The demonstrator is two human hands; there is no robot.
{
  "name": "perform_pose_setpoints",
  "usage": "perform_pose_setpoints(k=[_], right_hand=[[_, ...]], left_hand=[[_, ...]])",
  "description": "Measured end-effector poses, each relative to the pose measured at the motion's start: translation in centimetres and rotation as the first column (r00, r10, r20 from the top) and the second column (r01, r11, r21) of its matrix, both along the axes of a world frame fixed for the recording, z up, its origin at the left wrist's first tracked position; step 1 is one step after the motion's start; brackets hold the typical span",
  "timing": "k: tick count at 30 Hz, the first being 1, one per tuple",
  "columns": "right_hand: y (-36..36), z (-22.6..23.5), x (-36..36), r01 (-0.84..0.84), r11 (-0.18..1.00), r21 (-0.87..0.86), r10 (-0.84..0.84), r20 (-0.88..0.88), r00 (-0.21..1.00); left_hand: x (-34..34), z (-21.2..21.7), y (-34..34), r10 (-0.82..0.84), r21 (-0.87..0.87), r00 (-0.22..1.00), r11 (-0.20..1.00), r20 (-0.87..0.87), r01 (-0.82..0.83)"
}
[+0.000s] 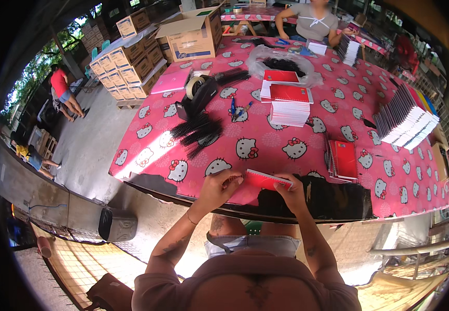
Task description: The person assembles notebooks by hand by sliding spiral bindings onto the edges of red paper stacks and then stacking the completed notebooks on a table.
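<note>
A small red notebook (264,180) is tilted up at the table's near edge, its white upper edge toward the far side. My right hand (291,194) grips its right end, thumb on the cover. At the opposite end my left hand (221,187) is closed, fingertips pinched together beside the notebook's corner; what they hold is too small to make out. Black plastic binding coils (196,131) lie loose beyond my left hand. Blue-handled pliers (240,111) rest farther up the table. To the right of my right hand is a short pile of red notebooks (345,159).
Taller notebook stacks (290,112) stand mid-table and at the right (408,118). A black tape dispenser (199,96), a clear plastic bag (312,72) with black coils and an open carton (193,40) lie farther back. Another person (315,25) sits at the far side.
</note>
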State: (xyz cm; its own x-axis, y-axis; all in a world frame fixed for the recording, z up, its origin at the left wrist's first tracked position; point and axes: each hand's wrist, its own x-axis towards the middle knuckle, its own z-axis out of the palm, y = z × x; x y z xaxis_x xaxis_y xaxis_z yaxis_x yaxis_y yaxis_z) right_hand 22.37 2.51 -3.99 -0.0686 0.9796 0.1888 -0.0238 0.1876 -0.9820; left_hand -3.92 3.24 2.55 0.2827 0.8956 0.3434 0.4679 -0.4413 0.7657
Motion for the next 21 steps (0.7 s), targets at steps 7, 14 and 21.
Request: perform_pose_setpoints(k=[7,14,21], right_hand=[[-0.3,0.7,0.2,-0.015,1.0,0.004,0.014,0.059,0.998],[-0.2,0.6,0.5,-0.03,0.999,0.025,0.027,0.096,0.995],[-0.5,0.3,1.9,-0.045,0.999,-0.01,0.046,0.118,0.992]], left_hand=[[0.4,-0.7,1.0,0.028,0.149,0.998,0.988,0.05,-0.035],[0.1,-0.6,2.3,0.011,0.176,0.998,0.984,-0.061,0.0],[0.0,0.4,3.0,-0.178,0.183,0.978,0.964,-0.106,0.195]])
